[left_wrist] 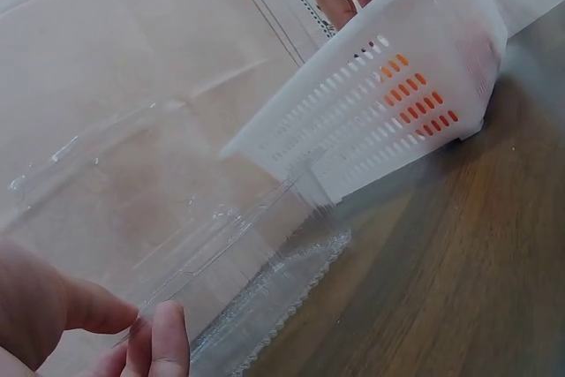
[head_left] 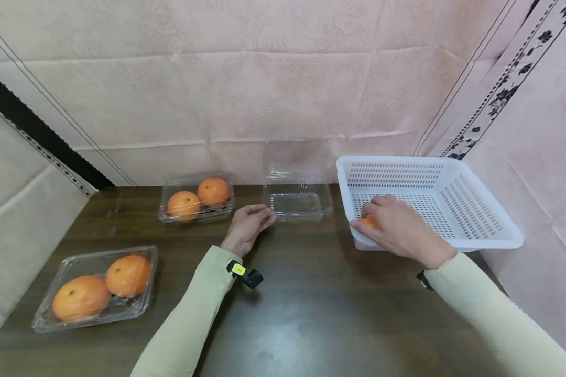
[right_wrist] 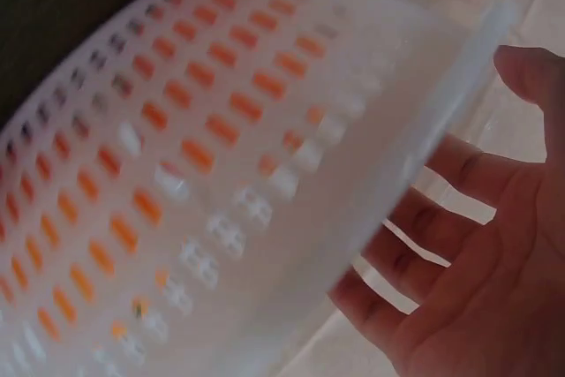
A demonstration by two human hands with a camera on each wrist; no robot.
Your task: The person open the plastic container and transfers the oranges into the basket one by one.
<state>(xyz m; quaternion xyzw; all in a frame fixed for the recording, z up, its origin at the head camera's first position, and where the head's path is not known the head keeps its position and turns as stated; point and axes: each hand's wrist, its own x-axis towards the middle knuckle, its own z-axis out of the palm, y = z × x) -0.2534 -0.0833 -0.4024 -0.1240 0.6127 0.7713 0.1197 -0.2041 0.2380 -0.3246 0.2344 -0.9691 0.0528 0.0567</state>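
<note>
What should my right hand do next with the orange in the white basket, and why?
Probably lift the round orange fruit out of the white perforated plastic basket toward the open clear plastic clamshell box: the right hand already covers it, and the left hand steadies that empty box.

3 views around the white basket (head_left: pixel 429 201)
Head looks down from above; both wrist cameras sit close beside its perforated wall, sharing that basket.

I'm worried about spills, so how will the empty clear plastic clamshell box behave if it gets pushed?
The clear plastic clamshell box looks thin and empty, so probably light and sliding easily on the smooth table. Its raised lid may make it tip backward.
</note>
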